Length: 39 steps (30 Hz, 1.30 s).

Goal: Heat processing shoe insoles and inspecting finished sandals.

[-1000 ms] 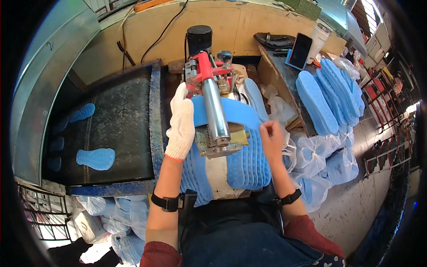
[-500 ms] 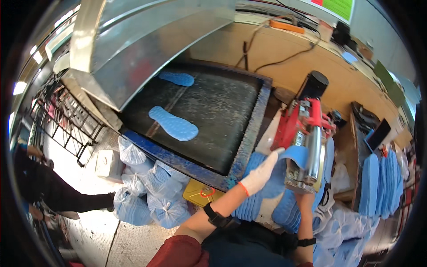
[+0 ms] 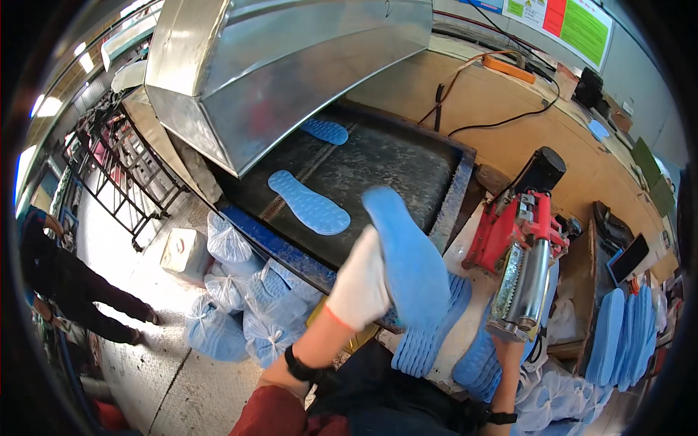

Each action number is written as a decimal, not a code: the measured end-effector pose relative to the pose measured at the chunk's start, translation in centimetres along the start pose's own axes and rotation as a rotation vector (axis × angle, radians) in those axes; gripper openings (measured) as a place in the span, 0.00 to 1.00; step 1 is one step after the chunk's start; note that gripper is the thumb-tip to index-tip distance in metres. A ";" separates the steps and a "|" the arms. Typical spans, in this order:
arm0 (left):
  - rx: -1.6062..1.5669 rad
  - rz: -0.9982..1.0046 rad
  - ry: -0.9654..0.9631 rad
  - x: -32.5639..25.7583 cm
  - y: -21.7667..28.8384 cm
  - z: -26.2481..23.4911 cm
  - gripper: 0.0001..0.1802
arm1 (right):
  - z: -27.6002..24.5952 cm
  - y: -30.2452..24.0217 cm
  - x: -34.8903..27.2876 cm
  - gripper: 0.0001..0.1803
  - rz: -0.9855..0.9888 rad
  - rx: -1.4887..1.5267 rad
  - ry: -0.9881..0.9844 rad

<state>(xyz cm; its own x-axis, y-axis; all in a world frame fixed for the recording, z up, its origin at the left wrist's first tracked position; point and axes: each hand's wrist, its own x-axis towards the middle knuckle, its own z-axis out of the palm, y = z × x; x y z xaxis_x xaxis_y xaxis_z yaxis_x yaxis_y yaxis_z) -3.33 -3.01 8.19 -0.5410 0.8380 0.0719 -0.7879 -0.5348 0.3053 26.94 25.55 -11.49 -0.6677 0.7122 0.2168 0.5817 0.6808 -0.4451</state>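
My left hand (image 3: 360, 287) wears a white glove and grips a blue foam insole (image 3: 407, 261), held up over the near edge of a dark conveyor belt (image 3: 385, 171). Two more blue insoles (image 3: 309, 202) (image 3: 326, 131) lie on the belt, the farther one at the mouth of a metal hood (image 3: 291, 65). My right hand (image 3: 503, 343) reaches up under the steel roller (image 3: 525, 287) of a red machine (image 3: 509, 232); its fingers are hidden. Stacks of blue insoles (image 3: 429, 338) lie fanned below the machine.
Tied clear bags of blue insoles (image 3: 233, 305) sit on the floor by the belt's blue frame. A person (image 3: 65, 280) stands at far left near a black metal rack (image 3: 123, 171). More insoles (image 3: 625, 334) stand stacked at right. Cables run along the wooden panel (image 3: 523, 109).
The view has swung left toward the belt and hood. My left hand has come off the stack by the roller with one insole and raised it toward the belt.
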 end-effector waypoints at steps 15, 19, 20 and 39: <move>0.774 0.511 1.056 13.1 17.4 -10.5 0.37 | -0.1 -0.2 0.1 0.21 -0.050 -0.060 -0.070; 1.036 0.561 1.006 10.5 13.7 -5.6 0.30 | 0.1 2.6 -0.1 0.20 -0.074 0.007 -0.106; 0.909 0.621 0.820 9.9 12.8 -6.8 0.29 | -0.2 2.5 -0.3 0.20 -0.070 0.014 -0.108; 1.054 0.179 0.197 -2.4 -6.4 0.5 0.21 | -11.2 -4.5 4.7 0.25 -0.206 0.187 0.539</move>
<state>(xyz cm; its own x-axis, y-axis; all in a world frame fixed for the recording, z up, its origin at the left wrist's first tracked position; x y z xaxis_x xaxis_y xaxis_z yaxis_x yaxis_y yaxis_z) 3.18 -1.54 6.54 -0.7343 0.6750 0.0715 -0.0951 -0.2067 0.9738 26.42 27.75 1.21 -0.3998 0.5883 0.7029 0.3409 0.8073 -0.4818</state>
